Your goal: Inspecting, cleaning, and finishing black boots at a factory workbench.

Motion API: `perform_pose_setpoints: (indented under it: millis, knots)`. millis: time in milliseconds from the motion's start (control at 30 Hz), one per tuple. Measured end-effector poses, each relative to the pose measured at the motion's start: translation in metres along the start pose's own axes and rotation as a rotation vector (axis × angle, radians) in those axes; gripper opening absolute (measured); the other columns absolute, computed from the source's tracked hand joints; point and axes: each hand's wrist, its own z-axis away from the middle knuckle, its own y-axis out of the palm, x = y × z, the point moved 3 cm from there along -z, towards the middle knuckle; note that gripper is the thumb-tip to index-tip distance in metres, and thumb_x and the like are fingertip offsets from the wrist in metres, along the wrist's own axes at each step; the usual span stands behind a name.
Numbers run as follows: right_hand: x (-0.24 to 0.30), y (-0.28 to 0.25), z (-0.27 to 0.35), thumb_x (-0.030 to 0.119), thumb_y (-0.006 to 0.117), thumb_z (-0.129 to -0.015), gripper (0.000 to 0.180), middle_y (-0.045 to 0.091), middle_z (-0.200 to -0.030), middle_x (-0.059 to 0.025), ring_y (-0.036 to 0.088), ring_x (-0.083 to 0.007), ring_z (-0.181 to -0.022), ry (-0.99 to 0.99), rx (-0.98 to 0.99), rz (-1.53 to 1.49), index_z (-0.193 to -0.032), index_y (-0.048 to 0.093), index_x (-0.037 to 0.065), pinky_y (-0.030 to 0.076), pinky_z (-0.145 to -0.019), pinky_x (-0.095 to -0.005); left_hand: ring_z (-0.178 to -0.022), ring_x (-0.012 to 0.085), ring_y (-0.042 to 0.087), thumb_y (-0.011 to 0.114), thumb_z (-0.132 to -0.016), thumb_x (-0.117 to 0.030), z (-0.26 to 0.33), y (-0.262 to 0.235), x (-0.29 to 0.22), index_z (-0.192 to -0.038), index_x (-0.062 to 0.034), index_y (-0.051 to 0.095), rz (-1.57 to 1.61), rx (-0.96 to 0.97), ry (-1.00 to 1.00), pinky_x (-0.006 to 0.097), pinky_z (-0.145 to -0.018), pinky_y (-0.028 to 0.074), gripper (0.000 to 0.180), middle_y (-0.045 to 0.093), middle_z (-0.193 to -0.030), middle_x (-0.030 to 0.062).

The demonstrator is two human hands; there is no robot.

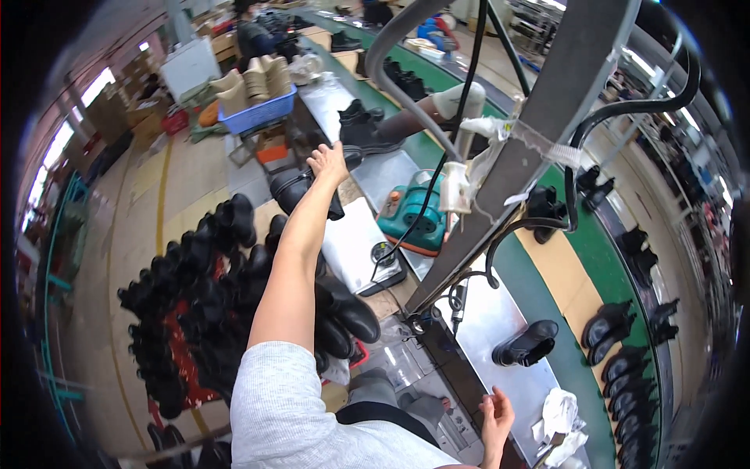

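Observation:
My left arm reaches far forward, and my left hand (328, 164) is over the black boots beside the metal-topped bench. Its fingers look spread, with no grip on anything visible. A black boot (289, 189) lies close to that hand, partly behind the forearm. More black footwear (361, 129) stands just beyond on the bench. My right hand (497, 413) is low at the right, fingers apart and holding nothing. A single black shoe (525, 344) lies tilted on the metal surface ahead of it, with crumpled white paper (558, 414) to its right.
A grey metal post (531, 148) with hanging cables rises between my hands. A teal and orange machine (414, 207) sits beside it. Many black shoes (195, 313) crowd the left side. A blue crate (262, 113) holds beige forms. Shoes line the green conveyor (578, 262).

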Motion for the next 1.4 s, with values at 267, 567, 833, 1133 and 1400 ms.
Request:
perform_pose_setpoints:
  millis: [267, 567, 833, 1133, 1400]
  knots:
    - [0.016, 0.016, 0.027, 0.013, 0.059, -0.089, 0.031, 0.059, -0.083, -0.0039, 0.056, -0.0086, -0.073, 0.071, -0.177, -0.054, -0.114, 0.056, -0.004, 0.049, -0.067, -0.0225, -0.12, 0.0411, 0.041, 0.079, -0.061, -0.024, -0.026, 0.011, -0.02, -0.123, -0.0146, 0.036, 0.167, 0.189, 0.025, 0.051, -0.096, 0.036, 0.076, 0.042, -0.125, 0.0224]
    - [0.007, 0.013, 0.063, 0.015, 0.062, -0.086, 0.031, 0.063, -0.081, -0.0067, 0.06, -0.0113, -0.075, 0.127, -0.2, 0.095, -0.113, 0.059, -0.001, 0.05, -0.069, -0.0257, -0.11, 0.0314, 0.055, 0.084, -0.046, -0.039, -0.051, 0.042, 0.012, -0.129, -0.0028, 0.04, 0.341, 0.2, 0.199, 0.038, -0.093, 0.044, 0.1, 0.054, -0.12, 0.0226]
    - [0.009, -0.025, 0.083, 0.015, 0.061, -0.084, 0.031, 0.064, -0.082, -0.014, 0.063, -0.0218, -0.074, 0.106, -0.159, 0.204, -0.111, 0.058, -0.001, 0.05, -0.068, -0.0321, -0.099, 0.0243, 0.06, 0.079, -0.058, -0.035, -0.141, 0.043, 0.247, -0.108, 0.0007, 0.061, 0.568, 0.348, 0.798, 0.034, -0.085, 0.047, 0.064, 0.063, -0.107, 0.017]
    - [-0.05, -0.09, 0.082, 0.016, 0.061, -0.081, 0.029, 0.065, -0.08, -0.0136, 0.065, -0.0222, -0.072, 0.225, -0.45, 0.308, -0.105, 0.061, -0.001, 0.051, -0.067, -0.0322, -0.088, 0.0244, 0.063, 0.074, -0.072, -0.033, -0.142, 0.067, 0.11, -0.107, 0.0056, 0.061, 0.561, 0.521, 0.148, 0.034, -0.077, 0.05, 0.054, 0.065, -0.099, 0.0126]
    - [-0.236, -0.266, 0.074, 0.004, 0.052, -0.079, 0.018, 0.063, -0.09, -0.0223, 0.061, -0.0383, -0.085, 0.411, -0.832, 0.765, -0.092, 0.064, -0.001, 0.048, -0.075, -0.0448, -0.089, 0.0202, 0.061, 0.068, -0.079, -0.038, 0.081, -0.042, 0.105, -0.11, 0.0069, 0.058, 0.817, 0.859, -0.173, 0.029, -0.077, 0.048, 0.056, 0.064, -0.1, 0.0086]
